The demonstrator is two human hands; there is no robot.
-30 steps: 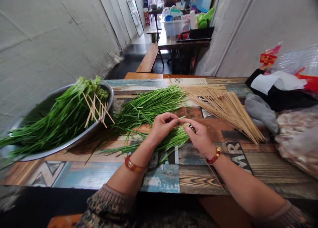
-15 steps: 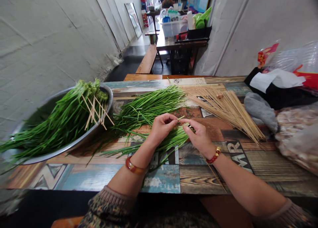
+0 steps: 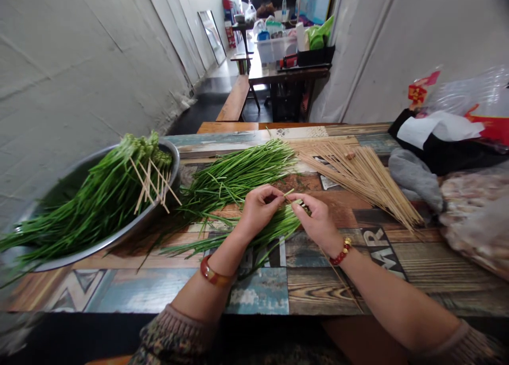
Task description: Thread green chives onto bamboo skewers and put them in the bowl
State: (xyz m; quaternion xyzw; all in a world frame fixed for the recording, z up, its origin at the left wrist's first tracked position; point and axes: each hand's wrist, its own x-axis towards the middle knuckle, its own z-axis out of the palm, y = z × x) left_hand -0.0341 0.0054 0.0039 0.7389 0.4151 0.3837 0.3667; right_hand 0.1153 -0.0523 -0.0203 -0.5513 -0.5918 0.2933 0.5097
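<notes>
My left hand (image 3: pixel 259 208) is closed in a pinch on the pale end of a chive stalk, its tip sticking up past the fingers. Just to its right, my right hand (image 3: pixel 318 222) is closed around a bamboo skewer (image 3: pixel 342 281), whose long thin end slants down toward the table's front edge. Chives with their ends gathered at the skewer (image 3: pixel 274 231) fan out leftward beneath both hands. The fingertips of the two hands nearly meet, and they hide the skewer's point. Behind them lies a loose pile of chives (image 3: pixel 242 169).
A metal basin (image 3: pixel 137 226) at left holds skewered chives (image 3: pixel 99 195). Loose bamboo skewers (image 3: pixel 374 182) lie to the right, beside a grey plastic bag (image 3: pixel 415 177) and a clear bag of pale pieces (image 3: pixel 473 211). A person (image 3: pixel 264 2) is far back, beyond another table.
The view has shifted slightly. Both hands keep nearly the same pose, with the fingertips still together at the chive end and skewer.
</notes>
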